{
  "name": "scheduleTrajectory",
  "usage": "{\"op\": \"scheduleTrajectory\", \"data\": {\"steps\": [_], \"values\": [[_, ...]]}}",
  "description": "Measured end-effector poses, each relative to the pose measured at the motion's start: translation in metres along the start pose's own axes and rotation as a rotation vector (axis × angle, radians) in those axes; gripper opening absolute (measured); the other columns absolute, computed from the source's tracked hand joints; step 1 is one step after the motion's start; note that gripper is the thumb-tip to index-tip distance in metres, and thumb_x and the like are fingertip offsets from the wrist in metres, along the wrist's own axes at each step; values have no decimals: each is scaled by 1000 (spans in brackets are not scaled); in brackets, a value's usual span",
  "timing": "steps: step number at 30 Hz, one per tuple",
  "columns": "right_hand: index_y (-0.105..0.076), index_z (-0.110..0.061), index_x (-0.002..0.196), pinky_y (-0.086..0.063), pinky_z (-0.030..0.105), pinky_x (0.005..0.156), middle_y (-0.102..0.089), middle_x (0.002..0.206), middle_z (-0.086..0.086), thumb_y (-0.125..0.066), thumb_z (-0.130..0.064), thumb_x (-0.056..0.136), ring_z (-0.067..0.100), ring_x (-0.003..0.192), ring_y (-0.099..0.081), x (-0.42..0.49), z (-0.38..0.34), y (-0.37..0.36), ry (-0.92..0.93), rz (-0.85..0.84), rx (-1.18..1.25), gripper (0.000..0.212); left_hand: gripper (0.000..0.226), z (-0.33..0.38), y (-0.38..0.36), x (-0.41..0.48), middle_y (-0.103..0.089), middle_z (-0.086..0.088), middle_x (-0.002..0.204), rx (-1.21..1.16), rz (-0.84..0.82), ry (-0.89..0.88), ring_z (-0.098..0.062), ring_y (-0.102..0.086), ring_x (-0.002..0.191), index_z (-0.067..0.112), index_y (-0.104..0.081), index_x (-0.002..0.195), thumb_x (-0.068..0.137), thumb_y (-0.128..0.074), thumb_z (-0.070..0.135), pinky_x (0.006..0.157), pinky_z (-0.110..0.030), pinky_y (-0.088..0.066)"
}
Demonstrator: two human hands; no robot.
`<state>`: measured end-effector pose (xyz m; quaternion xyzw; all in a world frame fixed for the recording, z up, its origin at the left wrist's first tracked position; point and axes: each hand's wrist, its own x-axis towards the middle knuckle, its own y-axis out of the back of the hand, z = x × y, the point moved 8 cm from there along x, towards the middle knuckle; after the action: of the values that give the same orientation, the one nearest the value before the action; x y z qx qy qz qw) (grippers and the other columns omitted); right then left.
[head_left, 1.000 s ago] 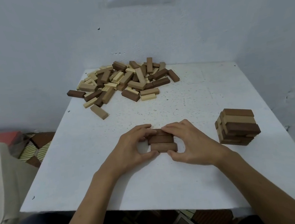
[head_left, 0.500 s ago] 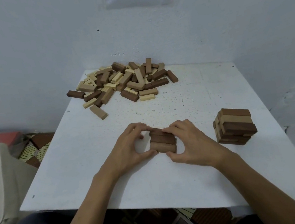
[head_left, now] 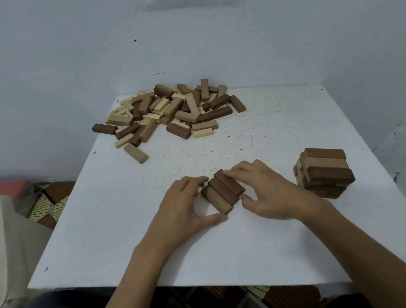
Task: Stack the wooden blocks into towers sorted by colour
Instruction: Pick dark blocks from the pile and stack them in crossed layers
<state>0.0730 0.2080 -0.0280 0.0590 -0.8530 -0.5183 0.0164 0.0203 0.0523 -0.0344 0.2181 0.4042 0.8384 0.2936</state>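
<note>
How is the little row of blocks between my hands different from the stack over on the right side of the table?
The row of blocks lies flat, three side by side, while the stack rises in several crossed layers. The left hand and right hand both touch the row of blocks; the stack stands apart with nothing touching it. Both are made of brown wooden blocks and sit on the white table.
</note>
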Motion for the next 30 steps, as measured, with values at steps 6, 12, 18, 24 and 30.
{"op": "scheduleTrajectory", "data": {"steps": [6, 12, 18, 24, 30], "values": [[-46, -22, 144, -35, 19, 92, -49, 122, -12, -62, -31, 94, 3, 101, -38, -5, 3, -1, 14, 61, 35, 53, 70, 1, 1, 1, -52, 12, 134, -60, -38, -71, -1, -48, 115, 21, -51, 138, 76, -76, 43, 100, -16, -36], [-54, -32, 127, -37, 25, 97, -40, 135, -15, -73, -50, 81, 6, 118, -35, -6, 0, 0, 14, 41, 74, 53, 78, 0, -2, 4, -50, 17, 135, -61, -101, -49, 1, -44, 119, 26, -50, 138, 70, -81, 51, 99, -9, -31], [-56, -31, 117, -48, 35, 95, -53, 127, -17, -77, -48, 78, 6, 110, -46, -3, -2, -5, 30, 58, 177, 47, 69, -2, -5, 8, -52, 28, 117, -119, -96, -19, 3, -48, 108, 32, -52, 131, 71, -83, 45, 87, -10, -35], [-54, -32, 112, -49, 35, 87, -55, 118, -18, -78, -49, 76, 6, 102, -47, -18, -8, 12, 37, 115, 197, 46, 61, 17, 3, 12, -54, 26, 116, -172, -119, -87, -1, -50, 106, 36, -51, 122, 70, -81, 45, 86, -16, -39], [-50, -35, 115, -39, 21, 77, -50, 114, -16, -80, -45, 74, 5, 102, -39, -51, -3, 76, -18, 195, 65, 52, 66, 75, 15, 37, -51, 28, 119, -173, -77, -217, -7, -49, 107, 37, -48, 123, 67, -80, 52, 87, -18, -37]]}}
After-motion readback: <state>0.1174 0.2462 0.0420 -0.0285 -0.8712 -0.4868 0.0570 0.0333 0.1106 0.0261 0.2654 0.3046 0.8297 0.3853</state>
